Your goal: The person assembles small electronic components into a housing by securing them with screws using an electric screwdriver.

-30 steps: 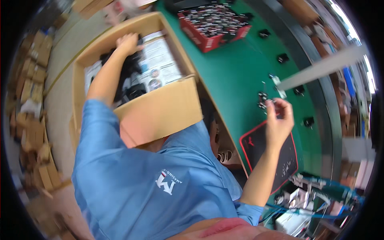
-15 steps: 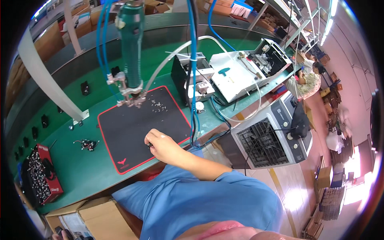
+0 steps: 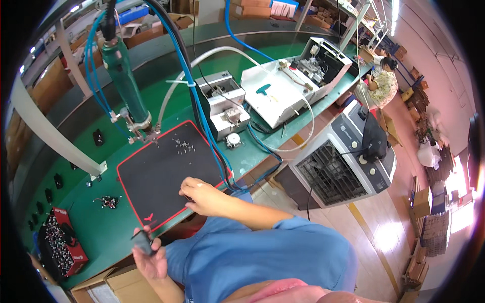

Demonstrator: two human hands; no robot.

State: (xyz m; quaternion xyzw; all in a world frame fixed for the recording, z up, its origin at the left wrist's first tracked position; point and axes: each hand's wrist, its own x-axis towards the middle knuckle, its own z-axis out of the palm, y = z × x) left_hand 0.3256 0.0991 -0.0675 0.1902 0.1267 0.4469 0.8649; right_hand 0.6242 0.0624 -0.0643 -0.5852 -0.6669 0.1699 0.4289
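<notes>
My left hand (image 3: 151, 261) is raised at the lower left, beyond the mat's front corner. Its fingers are closed on a small dark blocky part (image 3: 143, 242), slightly blurred. Over the front edge of the black mat (image 3: 156, 171) with a red border, my right hand (image 3: 201, 197) has its fingers curled together. What they hold, if anything, is hidden. Small silvery pieces (image 3: 185, 146) lie scattered on the far part of the mat. A green hanging pneumatic screwdriver (image 3: 126, 83) with a metal head is above the mat's far left edge.
Left on the green bench stand a red box (image 3: 68, 242) of small parts and a little wired cluster (image 3: 109, 202). Blue hoses (image 3: 199, 108) hang beside the mat. Behind are a small machine (image 3: 225, 111) and an opened white machine (image 3: 278, 93). An air cooler (image 3: 343, 161) stands right.
My left hand has come up from the lower left edge, holding the dark part. My right hand has drawn slightly nearer to me, and the small dark thing at its fingertips no longer shows.
</notes>
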